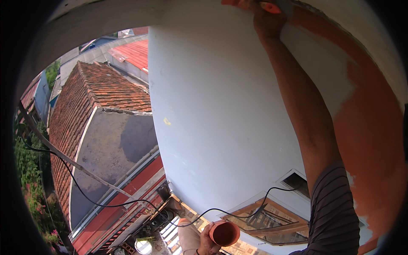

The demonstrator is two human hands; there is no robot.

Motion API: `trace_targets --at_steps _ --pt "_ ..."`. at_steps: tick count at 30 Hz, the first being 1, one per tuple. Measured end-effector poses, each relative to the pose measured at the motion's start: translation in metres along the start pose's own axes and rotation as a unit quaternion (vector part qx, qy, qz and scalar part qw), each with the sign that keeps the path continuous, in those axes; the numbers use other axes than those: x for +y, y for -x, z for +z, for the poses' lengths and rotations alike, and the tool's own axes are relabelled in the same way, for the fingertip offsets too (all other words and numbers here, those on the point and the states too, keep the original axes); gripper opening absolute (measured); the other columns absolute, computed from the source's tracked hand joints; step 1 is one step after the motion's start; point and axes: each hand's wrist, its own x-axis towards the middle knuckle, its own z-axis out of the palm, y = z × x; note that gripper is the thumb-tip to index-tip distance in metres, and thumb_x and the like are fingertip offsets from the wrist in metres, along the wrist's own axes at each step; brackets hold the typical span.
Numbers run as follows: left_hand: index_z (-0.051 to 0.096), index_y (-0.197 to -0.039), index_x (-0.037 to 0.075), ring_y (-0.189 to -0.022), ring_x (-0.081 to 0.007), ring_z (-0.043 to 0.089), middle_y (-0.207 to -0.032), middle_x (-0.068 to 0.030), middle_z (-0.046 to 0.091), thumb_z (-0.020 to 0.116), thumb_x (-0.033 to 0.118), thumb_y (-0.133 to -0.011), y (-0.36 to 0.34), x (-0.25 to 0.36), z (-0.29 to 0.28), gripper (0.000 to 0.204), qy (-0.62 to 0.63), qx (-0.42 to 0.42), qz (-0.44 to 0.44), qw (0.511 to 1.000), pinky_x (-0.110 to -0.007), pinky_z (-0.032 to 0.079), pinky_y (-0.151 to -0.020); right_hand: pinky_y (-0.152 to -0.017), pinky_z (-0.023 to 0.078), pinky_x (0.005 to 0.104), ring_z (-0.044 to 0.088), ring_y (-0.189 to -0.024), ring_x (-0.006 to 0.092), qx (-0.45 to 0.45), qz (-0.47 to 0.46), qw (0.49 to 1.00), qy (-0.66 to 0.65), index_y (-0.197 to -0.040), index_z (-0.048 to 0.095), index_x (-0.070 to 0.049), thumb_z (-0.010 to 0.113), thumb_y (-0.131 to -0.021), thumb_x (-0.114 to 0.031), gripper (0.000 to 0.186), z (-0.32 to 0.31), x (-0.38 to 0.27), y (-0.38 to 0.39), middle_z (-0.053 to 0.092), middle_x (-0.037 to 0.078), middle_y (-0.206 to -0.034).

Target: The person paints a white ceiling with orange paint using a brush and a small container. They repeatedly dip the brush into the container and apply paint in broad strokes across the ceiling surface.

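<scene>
- Two bare hands worked well apart: the right hand (268, 23) high at the wall's upper edge, the left hand (207, 240) low, beneath the wall's lower edge.
- Right fingers were closed around an orange-smeared tool, apparently a paintbrush (270, 7); the view's top cut off part of this grip.
- The paintbrush's long axis ran roughly left to right, one end poking out left of the fingers, the other showing to their right. Whether its tip touched the wall could not be told.
- Left fingers gripped the left side of a round reddish-orange cup (225, 233), its mouth facing the camera; how deep its contents were could not be told.
- From the right fingers, the cup lay far below and a little left. The right hand was nearer the paint edge; the left held the cup close to the person's leg (189, 238).
- Pale wall (221, 106) spread left and below the right hand. Orange-red paint (374, 127) covered its right side, narrowing to a band along the upper-right edge.
- Near the wall's lower edge sat a wood-framed window (272, 221), a black cable (238, 216) crossing before it.
- Beyond the wall's left edge stood a tiled roof (114, 89).
</scene>
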Motion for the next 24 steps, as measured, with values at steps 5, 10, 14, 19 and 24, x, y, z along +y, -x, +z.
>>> trace_targets --at_steps 5,10,14,19,24 --pt "0.064 -0.137 -0.005 -0.119 -0.0393 0.071 -0.132 -0.0223 0.071 0.052 0.051 -0.107 0.000 0.001 0.002 0.064 -0.003 0.005 0.008 1.000 -0.056 0.060 -0.100 -0.085 0.055 0.0319 0.068 -0.090 0.0158 0.000 -0.040 0.999 -0.021 -0.095 0.074 -0.002 0.077 -0.090 -0.001 0.005 -0.011 -0.001 -0.001 0.076 0.004 -0.096" --pt "0.066 -0.134 -0.004 -0.117 -0.0382 0.072 -0.129 -0.0217 0.073 0.051 0.048 -0.108 -0.001 0.001 0.005 0.060 -0.019 0.035 0.010 0.999 -0.055 0.060 -0.101 -0.086 0.056 0.0331 0.070 -0.091 0.0170 -0.006 -0.053 0.998 -0.022 -0.095 0.075 -0.002 0.076 -0.091 0.000 0.005 -0.023 -0.005 -0.003 0.076 0.005 -0.098" --pt "0.067 -0.134 -0.004 -0.117 -0.0383 0.072 -0.129 -0.0218 0.073 0.051 0.047 -0.109 -0.001 0.001 0.009 0.059 -0.013 0.047 0.011 0.999 -0.055 0.060 -0.101 -0.084 0.056 0.0318 0.070 -0.090 0.0167 -0.001 -0.033 0.998 -0.047 -0.095 0.075 -0.002 0.077 -0.091 -0.001 0.005 -0.031 -0.012 0.000 0.076 0.005 -0.098" --pt "0.066 -0.135 -0.004 -0.119 -0.0386 0.072 -0.130 -0.0219 0.073 0.051 0.046 -0.108 0.000 0.000 0.011 0.059 0.000 0.034 -0.017 0.999 -0.056 0.060 -0.101 -0.079 0.056 0.0296 0.068 -0.086 0.0132 0.013 0.039 0.999 -0.011 -0.095 0.075 -0.003 0.080 -0.093 -0.005 0.006 -0.045 -0.021 0.000 0.075 0.003 -0.097" --pt "0.065 -0.137 -0.003 -0.119 -0.0388 0.072 -0.131 -0.0218 0.072 0.052 0.046 -0.108 -0.004 -0.001 0.009 0.059 0.000 0.032 -0.015 0.999 -0.056 0.060 -0.101 -0.075 0.055 0.0286 0.066 -0.082 0.0107 0.016 0.069 0.997 -0.025 -0.095 0.074 -0.005 0.082 -0.094 -0.009 0.009 -0.057 -0.030 -0.003 0.074 0.002 -0.094"
